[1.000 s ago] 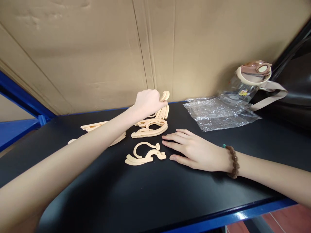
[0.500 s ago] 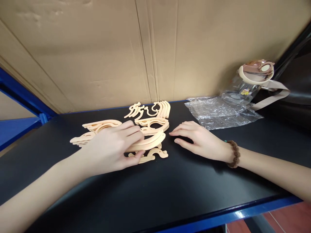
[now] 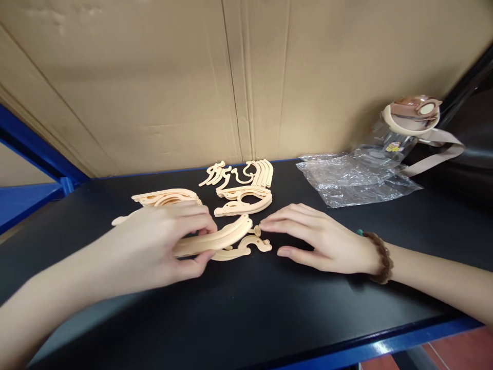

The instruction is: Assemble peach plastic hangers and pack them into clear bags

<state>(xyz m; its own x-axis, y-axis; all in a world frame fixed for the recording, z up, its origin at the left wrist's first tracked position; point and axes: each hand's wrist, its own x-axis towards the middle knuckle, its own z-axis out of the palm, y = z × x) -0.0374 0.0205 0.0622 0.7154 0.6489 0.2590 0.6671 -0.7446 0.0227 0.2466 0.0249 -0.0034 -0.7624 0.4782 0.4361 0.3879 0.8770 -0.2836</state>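
Bowed, cream-coloured, plastic-looking hanger arm (image 3: 231, 234), apparently two layers nested together. Head view, the only one; clock centred on the hanger arm, 12 towards the brown cardboard wall (image 3: 154, 92).

Where: in the left hand (image 3: 157, 246), over the black tabletop (image 3: 239, 303). Grip: thumb along the near edge, fingers on the far edge, pinching it between them.

Right hand (image 3: 316, 241) at 3, palm down, fingers slightly spread, thumb apart, nothing held that I can see. Foremost fingertip by the small cream hook with a rounded knob (image 3: 257, 230); touching or just short of it, I cannot tell.

Progress, my reading: partway. Grouped so far: a flat cream stack of curved arms (image 3: 252, 209) between 1 and 2; beyond it, a row of slanting cream strips (image 3: 265, 173) at 1 and a cluster of small wavy cream pieces (image 3: 213, 173) at 12. Another cream pile (image 3: 171, 196) at 10, partly behind the left hand. Unsettled: the held arm, off its resting place; the knobbed hook and an S-curved cream piece (image 3: 256, 243) near 4, both loose under and beside its free end.

Pointing: rounded free end aims between 2 and 3, slightly away from the wearer. Long axis runs from there back to between 8 and 9, where the palm hides the other end.
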